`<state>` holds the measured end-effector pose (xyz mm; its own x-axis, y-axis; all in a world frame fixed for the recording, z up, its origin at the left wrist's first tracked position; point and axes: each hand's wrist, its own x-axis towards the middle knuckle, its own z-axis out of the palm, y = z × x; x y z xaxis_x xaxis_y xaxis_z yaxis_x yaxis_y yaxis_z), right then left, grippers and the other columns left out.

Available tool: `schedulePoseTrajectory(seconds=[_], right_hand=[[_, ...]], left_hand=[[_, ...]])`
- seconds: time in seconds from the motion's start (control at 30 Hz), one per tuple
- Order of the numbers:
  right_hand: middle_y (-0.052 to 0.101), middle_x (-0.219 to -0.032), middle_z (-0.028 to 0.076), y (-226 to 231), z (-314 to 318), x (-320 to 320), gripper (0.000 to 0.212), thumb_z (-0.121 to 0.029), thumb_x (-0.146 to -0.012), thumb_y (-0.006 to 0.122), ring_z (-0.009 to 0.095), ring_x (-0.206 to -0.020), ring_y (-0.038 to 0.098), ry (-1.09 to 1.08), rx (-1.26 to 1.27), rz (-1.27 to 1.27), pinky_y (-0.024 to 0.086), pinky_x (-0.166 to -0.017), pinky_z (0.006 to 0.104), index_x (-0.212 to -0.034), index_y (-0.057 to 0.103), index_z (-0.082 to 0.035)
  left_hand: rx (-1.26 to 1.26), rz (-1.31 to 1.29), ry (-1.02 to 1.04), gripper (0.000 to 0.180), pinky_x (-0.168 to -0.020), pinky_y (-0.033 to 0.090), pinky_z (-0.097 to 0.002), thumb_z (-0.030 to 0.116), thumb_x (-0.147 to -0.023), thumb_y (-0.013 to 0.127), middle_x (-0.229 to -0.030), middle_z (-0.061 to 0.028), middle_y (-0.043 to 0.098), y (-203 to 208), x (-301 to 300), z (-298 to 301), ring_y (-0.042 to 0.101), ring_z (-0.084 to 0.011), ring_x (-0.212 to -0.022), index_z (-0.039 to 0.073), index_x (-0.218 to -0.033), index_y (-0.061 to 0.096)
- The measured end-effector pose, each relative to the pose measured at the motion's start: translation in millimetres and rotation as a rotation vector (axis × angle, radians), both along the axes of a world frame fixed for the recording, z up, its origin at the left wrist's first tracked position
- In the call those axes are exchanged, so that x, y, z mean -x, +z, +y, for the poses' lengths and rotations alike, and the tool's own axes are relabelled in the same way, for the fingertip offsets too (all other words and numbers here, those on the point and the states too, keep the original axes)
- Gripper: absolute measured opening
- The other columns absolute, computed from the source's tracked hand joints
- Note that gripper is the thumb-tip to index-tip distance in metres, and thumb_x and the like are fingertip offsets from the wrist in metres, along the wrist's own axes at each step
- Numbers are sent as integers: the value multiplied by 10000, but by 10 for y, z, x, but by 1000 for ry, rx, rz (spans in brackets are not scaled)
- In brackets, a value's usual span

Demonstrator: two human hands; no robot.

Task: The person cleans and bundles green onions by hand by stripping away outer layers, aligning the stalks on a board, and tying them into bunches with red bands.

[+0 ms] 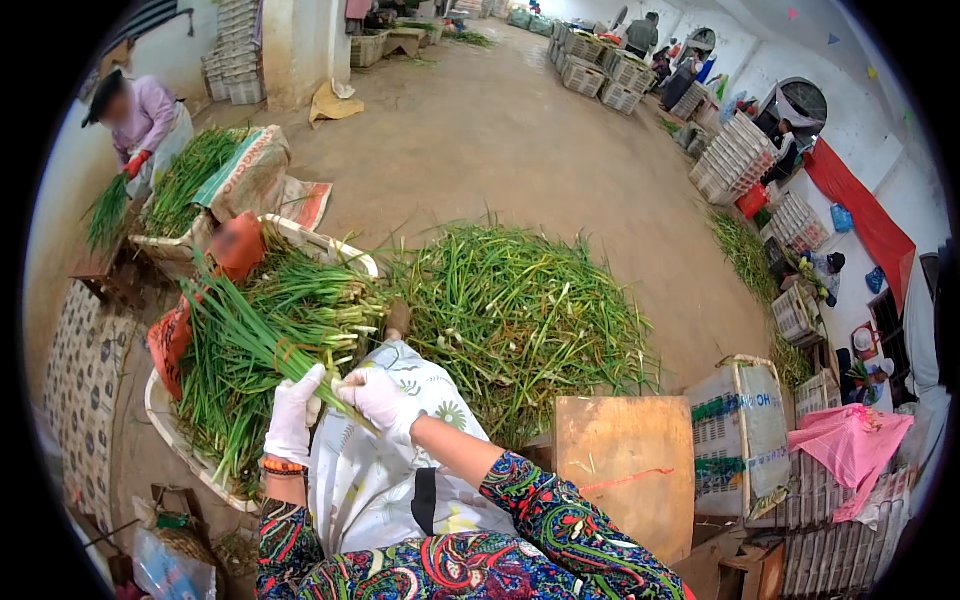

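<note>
My left hand (293, 415), in a white glove, is closed around a bunch of scallions (243, 322). Their green tops point up and to the left, and an orange band circles the stalks just above my fingers. My right hand (380, 398), gloved too, is pinched beside the bunch's lower end. A green scallion leaf (352, 412) shows under its fingers and slants down between my hands; its grip is partly hidden. Behind the bunch, many loose scallions (335, 300) fill a large basket with a pale rim (160, 412). A patterned white apron (375, 490) covers my lap.
A broad heap of scallions and trimmings (520, 325) lies on the floor ahead to the right. Near my right elbow stands a wooden board (625, 470), with crates (738, 435) beyond. At far left, a person (140, 125) in red gloves handles greens beside a sack (250, 175).
</note>
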<state>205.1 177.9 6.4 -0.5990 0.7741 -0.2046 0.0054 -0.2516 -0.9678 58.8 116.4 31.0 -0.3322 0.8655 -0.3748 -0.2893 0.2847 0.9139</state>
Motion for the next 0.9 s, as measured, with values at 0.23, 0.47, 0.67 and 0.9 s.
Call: schedulePoseTrajectory(seconds=[0.23, 0.47, 0.67, 0.9], right_hand=[[611, -857, 58, 385, 240, -365, 242, -206, -826, 565, 118, -790, 575, 129, -71, 20, 463, -712, 237, -962, 589, -7], [614, -835, 65, 511, 770, -1250, 290, -176, -845, 572, 62, -586, 511, -266, 144, 194, 418, -518, 168, -1035, 546, 41], [254, -1399, 193, -79, 1102, -1508, 774, -181, -744, 663, 267, -1306, 241, -124, -732, -720, 199, -1067, 341, -1361, 230, -3], [567, -1084, 115, 61, 559, -82, 402, -206, -864, 521, 169, -884, 548, 252, -228, 39, 438, -776, 273, -1210, 452, -14]], left_hand=[[-118, -397, 42, 266, -354, 268, -149, 244, -907, 494, -578, 63, 528, 481, 48, 170, 373, -13, -398, 20, -1011, 591], [-177, -435, 192, 327, -356, 207, -171, 318, -905, 493, -470, 106, 327, 193, 395, 375, 278, -6, -378, 49, -1067, 584], [-124, -405, 247, 323, -361, 221, -156, 314, -896, 512, -490, 98, 344, 330, 113, 541, 284, -4, -386, 38, -1043, 596], [-65, -347, 290, 301, -347, 210, -166, 292, -892, 524, -457, 94, 356, 185, -60, 567, 274, -12, -355, 18, -936, 640]])
